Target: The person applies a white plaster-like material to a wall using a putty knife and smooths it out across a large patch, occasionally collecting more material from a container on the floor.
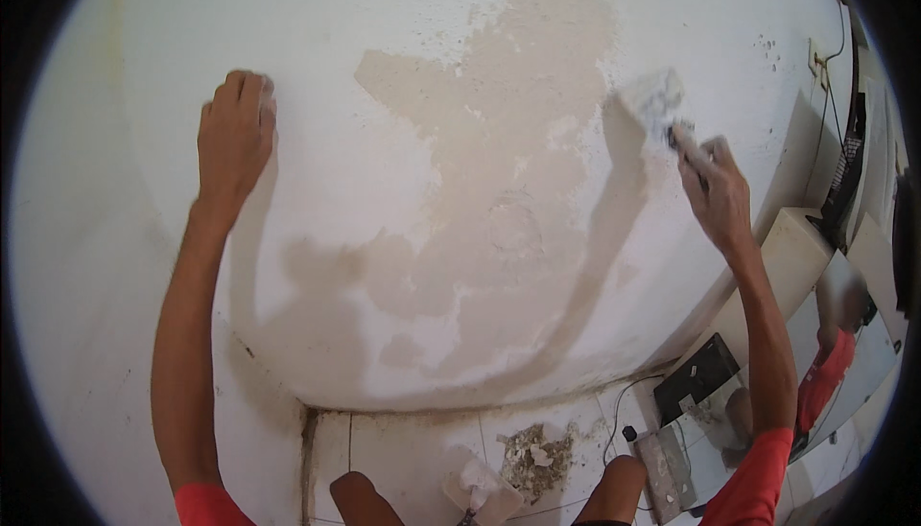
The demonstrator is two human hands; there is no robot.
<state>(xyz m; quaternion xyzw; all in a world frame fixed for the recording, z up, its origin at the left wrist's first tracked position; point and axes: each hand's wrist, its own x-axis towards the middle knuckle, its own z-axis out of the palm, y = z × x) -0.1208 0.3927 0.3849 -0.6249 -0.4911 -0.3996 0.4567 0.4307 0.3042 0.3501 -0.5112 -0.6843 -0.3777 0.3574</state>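
My hands are well apart, one on each side of the bare patch (pixel 518 75) in this white wall (pixel 326 8). The right hand (pixel 715 186) is wrapped round the handle of a scraper (pixel 657 99), its broad blade smeared white and tipped up to the left, right by the patch's upper right edge. I'd say I'm holding it by the handle so the wide blade can lie nearly flat. Over to the left hand (pixel 235 138): raised by the wall, fingers curled, probably for balance. There's something pale at the fingertips, but from this angle I can't tell whether they're closed on it.

Down between my knees, a pale tub (pixel 507 502) of white paste sits on the floor, a handle poking towards me; handy to reach, I reckon. Just beside it, a heap of rubble (pixel 539 459) lies on the white tiles (pixel 403 430).

The wall itself: beige where bare, ragged at the edges, my arm's shadow slanting across it. Off to the right, a black screen (pixel 697 379) leans low, a cable (pixel 614 420) trails along the tiles, and a shiny pane (pixel 868 353) shows a red sleeve (pixel 827 382).
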